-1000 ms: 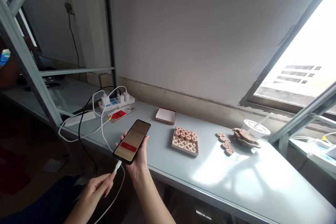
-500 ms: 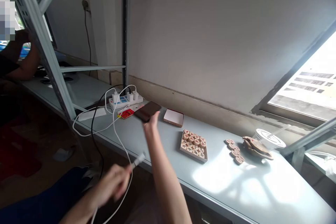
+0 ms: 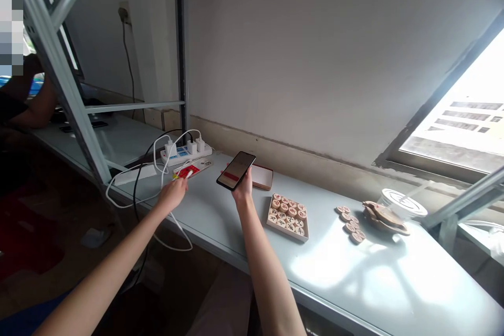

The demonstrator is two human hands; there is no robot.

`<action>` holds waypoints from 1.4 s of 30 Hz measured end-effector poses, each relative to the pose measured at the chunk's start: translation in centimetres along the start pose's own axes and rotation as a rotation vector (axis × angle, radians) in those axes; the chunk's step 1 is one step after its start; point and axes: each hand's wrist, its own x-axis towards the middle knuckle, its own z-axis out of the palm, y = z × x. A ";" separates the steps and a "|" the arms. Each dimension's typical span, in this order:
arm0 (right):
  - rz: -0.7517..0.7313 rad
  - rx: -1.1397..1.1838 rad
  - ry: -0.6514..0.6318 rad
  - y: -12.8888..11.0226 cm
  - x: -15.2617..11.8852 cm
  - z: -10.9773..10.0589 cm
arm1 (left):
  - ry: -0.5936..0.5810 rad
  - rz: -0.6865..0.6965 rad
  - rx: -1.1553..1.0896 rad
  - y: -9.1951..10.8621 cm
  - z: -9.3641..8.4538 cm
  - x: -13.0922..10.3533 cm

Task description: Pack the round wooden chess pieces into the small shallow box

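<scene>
My left hand (image 3: 174, 194) is closed on the end of a white charging cable, whose white plug (image 3: 189, 174) sticks out past the fingers. Just beyond it lies a phone (image 3: 202, 164) face down, with a red picture (image 3: 185, 170) on its back. Whether the plug touches that phone I cannot tell. In my right hand (image 3: 243, 187) is a black smartphone (image 3: 236, 170), tilted, its screen lit and facing up. The cable's white cord (image 3: 179, 250) loops below the table edge.
Behind stands a white power strip (image 3: 185, 153) with several chargers. An open box lid (image 3: 262, 176), a box of xiangqi pieces (image 3: 288, 216), loose pieces (image 3: 349, 226), a wooden tray (image 3: 385, 219) and a lidded plastic tub (image 3: 405, 205) sit rightward. A metal post (image 3: 71, 84) rises at left; another person sits beyond.
My left hand has moved forward with the cable plug, from in front of the table to the phone with the red picture. My right hand's smartphone has turned, and its screen now shows lit.
</scene>
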 end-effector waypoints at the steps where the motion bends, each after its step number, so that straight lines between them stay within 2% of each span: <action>1: 0.005 0.006 0.001 0.0 0.1 -0.1 | 0.032 0.009 0.067 -1.1 0.2 0.2; 5: -0.005 -0.011 0.021 0.2 0.4 -0.6 | 0.134 0.011 0.238 -4.7 0.4 1.3; 8: 0.022 0.016 0.038 0.6 0.3 -0.8 | 0.104 -0.009 0.237 -5.5 0.6 2.8; 11: 0.047 0.053 0.060 1.1 0.3 -0.8 | 0.098 -0.064 0.236 -5.2 1.0 4.1; 14: 0.043 0.062 0.080 1.4 0.2 -0.7 | 0.143 -0.110 0.241 -4.8 1.6 4.7; 16: 0.051 0.073 0.079 1.6 0.1 -0.6 | 0.156 -0.102 0.243 -4.6 1.8 5.0; 21: 0.082 0.101 0.046 1.6 -0.5 -0.3 | 0.001 -0.015 0.178 -4.3 2.1 5.6; 24: 0.121 0.114 0.050 1.5 -0.9 -0.1 | -0.018 0.019 0.138 -4.3 2.2 5.7; 30: 0.168 0.061 0.080 1.3 -1.3 0.1 | 0.008 0.094 0.021 -3.1 2.8 4.0; 37: 0.114 0.040 0.163 2.5 -0.6 0.0 | -0.027 0.281 -0.192 -0.2 5.1 1.5; 39: 0.101 0.044 0.214 2.9 -0.4 -0.2 | -0.010 0.310 -0.222 -0.5 5.4 1.6; 42: 0.079 -0.011 0.246 3.4 0.2 -0.5 | 0.008 0.347 -0.246 -1.9 5.4 2.3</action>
